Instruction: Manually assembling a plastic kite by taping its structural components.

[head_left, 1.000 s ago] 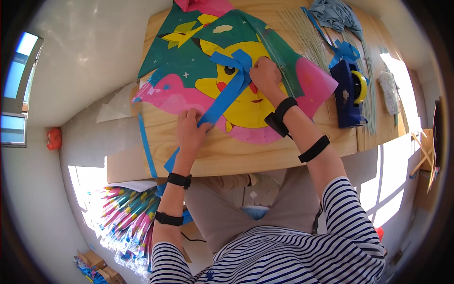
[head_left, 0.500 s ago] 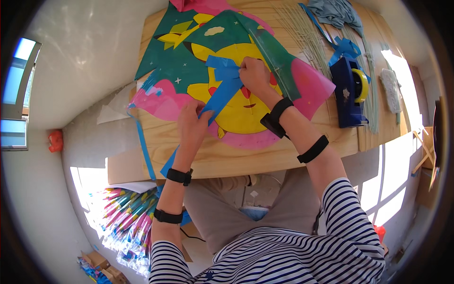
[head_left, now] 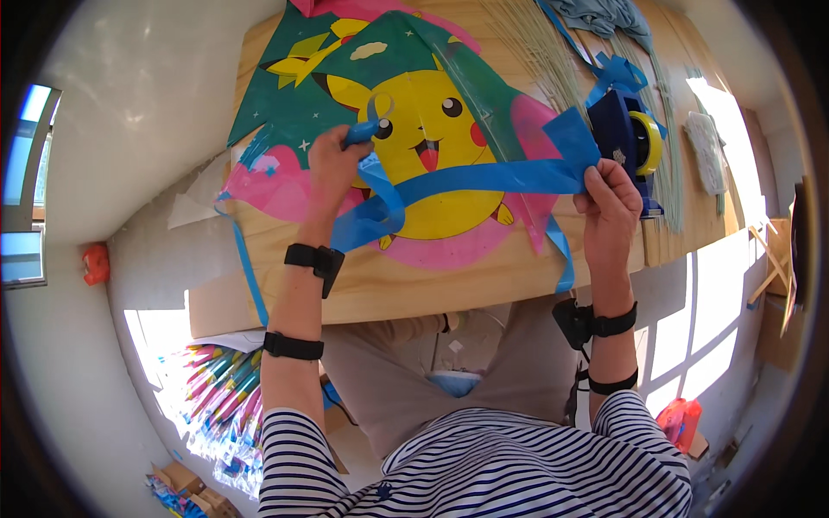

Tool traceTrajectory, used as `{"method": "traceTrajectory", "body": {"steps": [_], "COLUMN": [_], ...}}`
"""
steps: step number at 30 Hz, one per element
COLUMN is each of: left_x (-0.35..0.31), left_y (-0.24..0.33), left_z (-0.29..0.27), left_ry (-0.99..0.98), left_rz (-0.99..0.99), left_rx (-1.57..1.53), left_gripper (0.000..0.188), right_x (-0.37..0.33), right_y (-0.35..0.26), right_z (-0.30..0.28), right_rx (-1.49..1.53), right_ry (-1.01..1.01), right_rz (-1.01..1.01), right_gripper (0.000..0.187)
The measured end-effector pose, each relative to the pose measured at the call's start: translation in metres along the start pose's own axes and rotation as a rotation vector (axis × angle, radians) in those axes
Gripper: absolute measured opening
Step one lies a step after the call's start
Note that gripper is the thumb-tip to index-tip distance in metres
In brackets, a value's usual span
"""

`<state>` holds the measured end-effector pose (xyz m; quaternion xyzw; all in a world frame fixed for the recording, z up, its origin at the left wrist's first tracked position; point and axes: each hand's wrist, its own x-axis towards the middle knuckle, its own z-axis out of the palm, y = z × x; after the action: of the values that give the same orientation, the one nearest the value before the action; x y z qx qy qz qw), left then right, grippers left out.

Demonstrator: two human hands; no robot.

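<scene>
We stretch a blue plastic strip (head_left: 484, 180) above the kite (head_left: 414, 112). Left hand (head_left: 332, 164) and right hand (head_left: 609, 203) each grip an end.

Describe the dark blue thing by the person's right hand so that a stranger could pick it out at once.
Start at the wooden table and the colourful kite lying on it. Just right of the kite, beyond the right hand, stands a dark blue tape dispenser. Its yellow roll sets it apart from the thin green sticks nearby.
</scene>
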<state>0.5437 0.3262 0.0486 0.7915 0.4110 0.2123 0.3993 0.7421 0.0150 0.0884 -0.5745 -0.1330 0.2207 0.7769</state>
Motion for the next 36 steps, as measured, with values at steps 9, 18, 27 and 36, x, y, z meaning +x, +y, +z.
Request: {"method": "traceTrajectory", "body": {"steps": [9,18,27,36], "left_x": [0.134,-0.085,-0.308,-0.33], "left_y": [0.091,0.072,0.07,0.09], "left_z": [-0.096,-0.026,-0.022,-0.031], "left_ry": [-0.082,-0.547,-0.412,-0.07], "left_rz": [0.181,-0.137,-0.119,-0.207], "left_rx": [-0.503,-0.374,-1.045,-1.046], "left_gripper": [0.036,0.035,0.073,0.021], "right_x": [-0.092,-0.175,-0.201,-0.24], "right_y": [-0.038,-0.022,-0.019,-0.027], "right_z": [-0.102,-0.059,0.018,0.021], "right_rx": [-0.088,0.102,-0.028,-0.339], "right_ry": [-0.679,-1.083,-0.407,-0.549], "right_rz": [0.737,0.982,0.516,0.079], "right_gripper": [0.009,0.011,0.01,0.03]}}
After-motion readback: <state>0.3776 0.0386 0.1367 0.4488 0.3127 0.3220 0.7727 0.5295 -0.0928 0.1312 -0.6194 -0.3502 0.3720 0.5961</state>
